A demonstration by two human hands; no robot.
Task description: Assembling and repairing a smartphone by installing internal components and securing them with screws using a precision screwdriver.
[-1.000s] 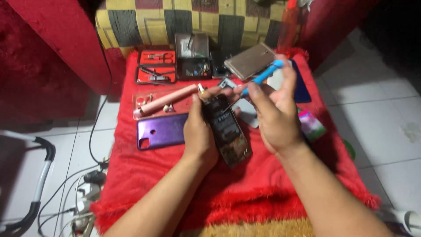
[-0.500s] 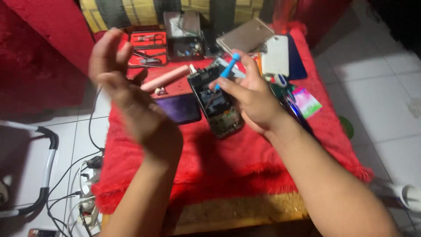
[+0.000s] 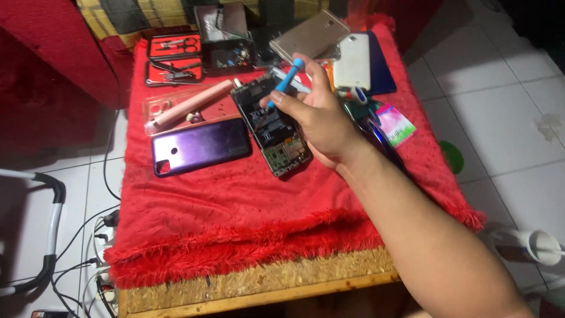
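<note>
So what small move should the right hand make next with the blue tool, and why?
Probably lower the tip a little onto the opened phone. The right hand holds the blue tool tilted above its bare insides, and the purple back cover already lies apart beside it.

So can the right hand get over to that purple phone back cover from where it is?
Probably yes. The right hand holds a blue tool over the opened phone, and the purple back cover lies right beside it, uncovered.

Low wooden table (image 3: 259,294) under fringed red cloth (image 3: 247,229); white tiled floor (image 3: 506,118), dim light; red upholstered furniture (image 3: 53,53) behind, checked yellow-and-dark cushion (image 3: 118,15); tangled cables (image 3: 88,247) at left
</note>
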